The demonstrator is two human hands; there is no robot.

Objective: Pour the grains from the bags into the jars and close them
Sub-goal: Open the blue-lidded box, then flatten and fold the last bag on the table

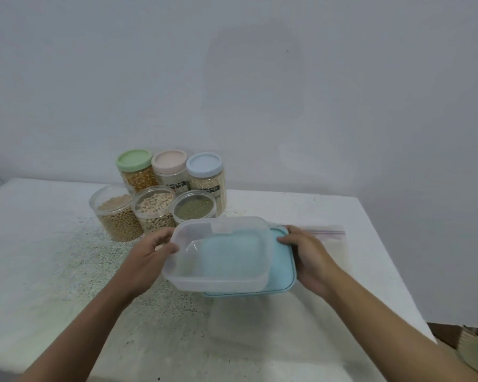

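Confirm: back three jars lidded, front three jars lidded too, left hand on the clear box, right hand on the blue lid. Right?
One error: the front three jars are open, with grains showing and no lids. The head view shows it. The rest holds: back three jars lidded, left hand on the clear box, right hand on the blue lid.

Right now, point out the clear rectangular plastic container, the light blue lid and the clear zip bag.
Clear rectangular plastic container (213, 282): head view, near wall.
Light blue lid (283, 268): head view, right side.
Clear zip bag (335, 246): head view, its body.
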